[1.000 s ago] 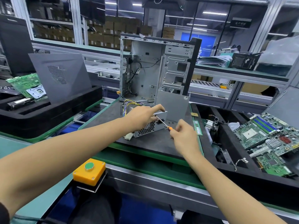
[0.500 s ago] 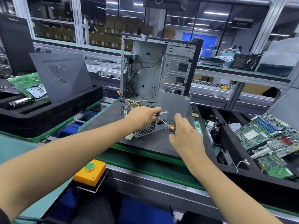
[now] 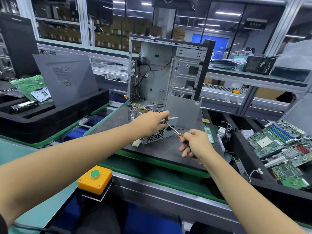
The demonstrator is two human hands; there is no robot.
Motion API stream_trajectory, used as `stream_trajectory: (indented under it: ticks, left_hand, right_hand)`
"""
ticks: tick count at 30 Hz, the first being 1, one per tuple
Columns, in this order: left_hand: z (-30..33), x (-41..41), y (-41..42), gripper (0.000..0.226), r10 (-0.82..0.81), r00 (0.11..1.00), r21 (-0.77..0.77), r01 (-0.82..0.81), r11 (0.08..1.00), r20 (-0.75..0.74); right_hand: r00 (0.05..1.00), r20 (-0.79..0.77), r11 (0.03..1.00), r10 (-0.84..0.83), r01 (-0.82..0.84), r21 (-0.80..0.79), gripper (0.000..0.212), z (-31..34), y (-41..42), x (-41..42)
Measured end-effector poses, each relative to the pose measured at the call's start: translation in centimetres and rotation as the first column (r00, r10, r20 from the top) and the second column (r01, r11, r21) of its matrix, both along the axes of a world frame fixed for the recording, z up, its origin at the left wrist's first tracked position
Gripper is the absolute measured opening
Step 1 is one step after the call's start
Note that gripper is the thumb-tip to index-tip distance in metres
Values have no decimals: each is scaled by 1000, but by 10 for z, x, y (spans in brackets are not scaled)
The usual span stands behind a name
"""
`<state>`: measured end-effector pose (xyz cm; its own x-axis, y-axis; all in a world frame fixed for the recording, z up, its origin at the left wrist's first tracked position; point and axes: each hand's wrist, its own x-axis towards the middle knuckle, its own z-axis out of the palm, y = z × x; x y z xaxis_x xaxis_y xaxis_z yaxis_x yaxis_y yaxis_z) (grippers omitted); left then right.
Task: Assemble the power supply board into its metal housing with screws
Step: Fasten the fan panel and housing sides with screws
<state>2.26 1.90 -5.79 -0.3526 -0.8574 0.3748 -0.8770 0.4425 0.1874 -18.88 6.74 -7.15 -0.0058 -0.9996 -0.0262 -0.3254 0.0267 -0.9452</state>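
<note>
A silver power supply (image 3: 157, 136) with a mesh side and a bundle of coloured wires (image 3: 135, 110) lies on the black work mat (image 3: 160, 150). My left hand (image 3: 148, 123) rests over its top, fingers curled round the edge, fingertips at the tip of a screwdriver (image 3: 171, 128). My right hand (image 3: 195, 143) grips the screwdriver's orange and black handle, to the right of the unit. The shaft slants up and left into the unit's upper face. An open metal computer case (image 3: 152, 73) stands upright just behind. The screw itself is hidden by my fingers.
A grey side panel (image 3: 67, 78) leans at the left behind a black foam tray with a green board (image 3: 32, 85). Motherboards (image 3: 278, 144) fill the tray at the right. A memory stick (image 3: 209, 135) lies on the mat's right edge. A yellow button box (image 3: 94, 180) sits near me.
Half a second ago my right hand had its fingers spread off the handle; now it grips the handle again, slightly lower and to the right. My left hand stayed on the power supply.
</note>
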Motion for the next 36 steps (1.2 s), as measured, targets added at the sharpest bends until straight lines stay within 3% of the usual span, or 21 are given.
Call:
stream_trajectory:
  ticks: [5, 11, 17, 24, 30, 34, 36]
  left_hand:
    - [3, 0, 0, 18, 7, 988, 70, 4, 998, -157]
    - [0, 4, 1, 27, -15, 974, 113, 41, 993, -228]
    - [0, 9, -1, 37, -38, 962, 81, 62, 995, -269]
    - [0, 13, 0, 30, -23, 950, 70, 48, 996, -311]
    - [2, 12, -2, 22, 34, 960, 92, -9, 996, -278]
    - [3, 11, -4, 19, 55, 965, 95, -31, 995, -257]
    - [5, 11, -3, 18, 71, 961, 119, -40, 992, -267]
  right_hand:
    - [1000, -26, 1000, -7, 7, -14, 22, -1, 0, 3]
    - [997, -67, 998, -33, 29, -61, 21, -7, -5, -2]
    - [966, -241, 971, -92, 33, -235, 24, -10, -2, -1]
    - [895, -438, 972, -83, -25, -235, 24, -10, 3, -3]
    - [939, -341, 985, -40, -20, -173, 33, -7, 2, -2]
    - [947, -314, 975, -73, 1, -223, 14, -7, 1, -2]
    - [931, -354, 967, -87, -7, -256, 16, -7, 1, -3]
